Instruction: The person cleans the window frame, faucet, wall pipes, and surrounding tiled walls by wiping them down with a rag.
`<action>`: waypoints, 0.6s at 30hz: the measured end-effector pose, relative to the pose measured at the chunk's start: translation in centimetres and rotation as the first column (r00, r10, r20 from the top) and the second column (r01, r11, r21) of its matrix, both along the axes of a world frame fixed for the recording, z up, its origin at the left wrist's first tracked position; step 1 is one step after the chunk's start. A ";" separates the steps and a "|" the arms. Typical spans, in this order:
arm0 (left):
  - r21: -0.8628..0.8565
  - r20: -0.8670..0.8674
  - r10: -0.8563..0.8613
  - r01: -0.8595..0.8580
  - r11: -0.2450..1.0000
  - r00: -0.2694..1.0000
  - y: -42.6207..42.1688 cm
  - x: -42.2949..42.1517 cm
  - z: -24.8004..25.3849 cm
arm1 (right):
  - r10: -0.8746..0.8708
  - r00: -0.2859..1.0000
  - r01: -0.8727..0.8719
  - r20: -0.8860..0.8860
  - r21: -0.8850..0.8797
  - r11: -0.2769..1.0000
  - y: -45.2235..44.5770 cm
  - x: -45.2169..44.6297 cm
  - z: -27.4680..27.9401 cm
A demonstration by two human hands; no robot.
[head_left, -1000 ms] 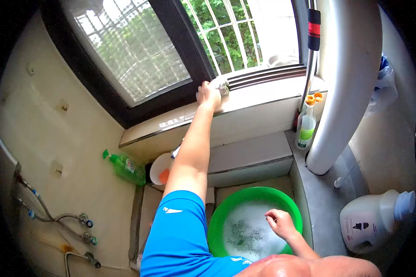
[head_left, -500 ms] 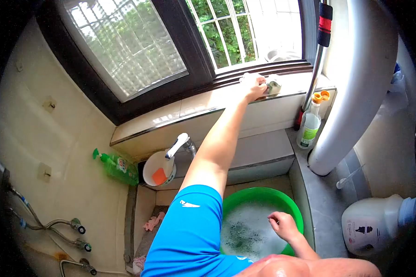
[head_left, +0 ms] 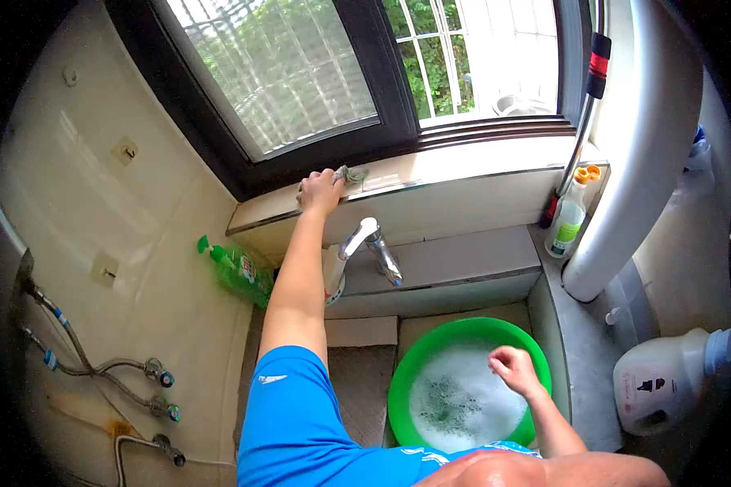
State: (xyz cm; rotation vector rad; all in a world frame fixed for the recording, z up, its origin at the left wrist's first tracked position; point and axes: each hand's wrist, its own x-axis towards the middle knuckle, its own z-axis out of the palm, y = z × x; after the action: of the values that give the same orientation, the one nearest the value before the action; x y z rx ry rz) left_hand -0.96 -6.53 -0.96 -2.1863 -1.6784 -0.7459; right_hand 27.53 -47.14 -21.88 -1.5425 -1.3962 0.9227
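Hands: two; the right hand (head_left: 513, 369) is nearer, over the tub, its fingers curled in together; I cannot tell whether they pinch anything.
Sleeve: one blue sleeve (head_left: 296, 406) shows, on the outstretched left arm.
Tub: one green tub (head_left: 402, 410), holding foamy water.
Jug: one big white jug (head_left: 658, 381) with a blue cap, right of the tub.
Valves: three wall valves (head_left: 164, 408), low on the left, with bendy hoses (head_left: 69, 329) near them.
Bottles: two; a green pump bottle (head_left: 244, 272) by the left wall and a clear bottle (head_left: 567, 219) with its orange cap flipped open, beside the pipe.
Tap: one silver tap (head_left: 386, 256).
Cup: one white cup (head_left: 334, 276), partly hidden by the left forearm.
Cloth: one greyish-green cloth (head_left: 354, 175), bunched on the window sill; the left hand (head_left: 321, 192) grips one end, its fingers bent and close together.
Pole: one metal pole (head_left: 579, 150) with a red and black grip, leaning in the right corner.
Surfaces: a grey ledge (head_left: 463, 252) behind the tub; above it, the pale, shiny sill (head_left: 455, 162).
Room: cream left wall (head_left: 179, 211), thick white pipe (head_left: 638, 154) at right, dark-framed window (head_left: 382, 73) ahead; white bars and green leaves outside.
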 end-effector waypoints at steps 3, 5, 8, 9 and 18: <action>0.027 0.007 -0.047 0.047 0.999 0.999 -0.1 -0.1 -1.4 | 0.040 0.996 -0.064 0.083 0.319 0.946 6.6 -1.3 7.5; 0.048 0.020 -0.052 0.051 0.998 0.998 -0.2 -0.1 -1.2 | -0.021 0.995 -0.041 0.102 0.565 0.824 12.8 -0.9 13.1; -0.009 0.033 -0.068 0.069 0.998 0.997 0.2 -0.3 -0.5 | -0.032 0.999 0.029 -0.004 0.577 0.817 22.9 0.7 19.4; -0.010 0.043 -0.072 0.072 0.997 0.997 0.4 -0.3 -0.2 | -0.156 0.987 0.154 -0.048 0.585 0.796 26.6 0.8 20.6; 0.057 -0.009 -0.096 0.096 0.994 0.995 1.2 -0.5 -1.3 | -0.267 0.910 0.044 0.317 0.566 0.823 50.8 4.3 20.7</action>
State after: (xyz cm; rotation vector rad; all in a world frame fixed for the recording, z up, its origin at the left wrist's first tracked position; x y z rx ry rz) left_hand -1.43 -5.34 -2.27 -2.2409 -1.5384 -0.8002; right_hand 31.80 3.70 -1.13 -1.3930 -1.5938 0.0736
